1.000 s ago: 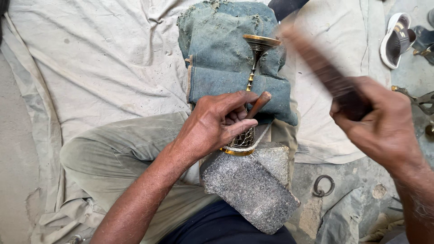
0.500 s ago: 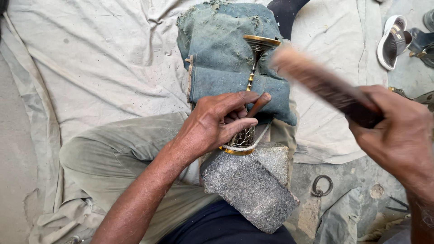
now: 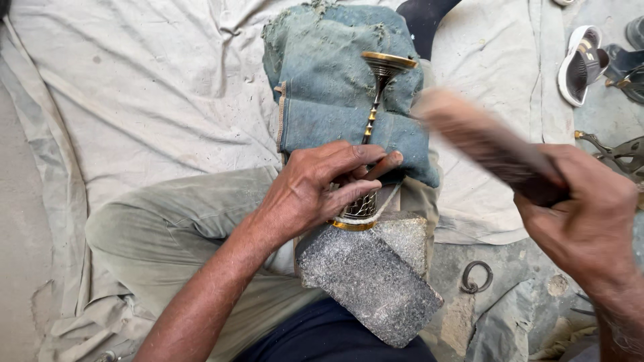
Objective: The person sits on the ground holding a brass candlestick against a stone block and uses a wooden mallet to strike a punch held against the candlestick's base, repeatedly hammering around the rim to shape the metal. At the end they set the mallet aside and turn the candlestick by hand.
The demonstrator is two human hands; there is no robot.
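My left hand [image 3: 322,188] grips a brass goblet-like piece [image 3: 376,114] and pinches a thin punch tool [image 3: 384,164] against its patterned cup. The piece lies across a folded blue denim pad [image 3: 322,87], with its flat base pointing away from me. Its cup rim rests on a rough grey stone block [image 3: 369,275] on my lap. My right hand [image 3: 583,221] is raised at the right, shut on a wooden stick [image 3: 483,141] that is blurred by motion. The stick's tip hangs just right of the goblet's stem.
A pale dusty cloth [image 3: 147,87] covers the ground under my bent leg [image 3: 174,221]. A small metal ring [image 3: 475,277] lies right of the stone. Sandals [image 3: 582,64] and metal parts [image 3: 620,154] sit at the far right edge.
My right hand has swung the wooden stick; its tip has dropped lower, toward the punch. My left hand and the goblet have stayed in place.
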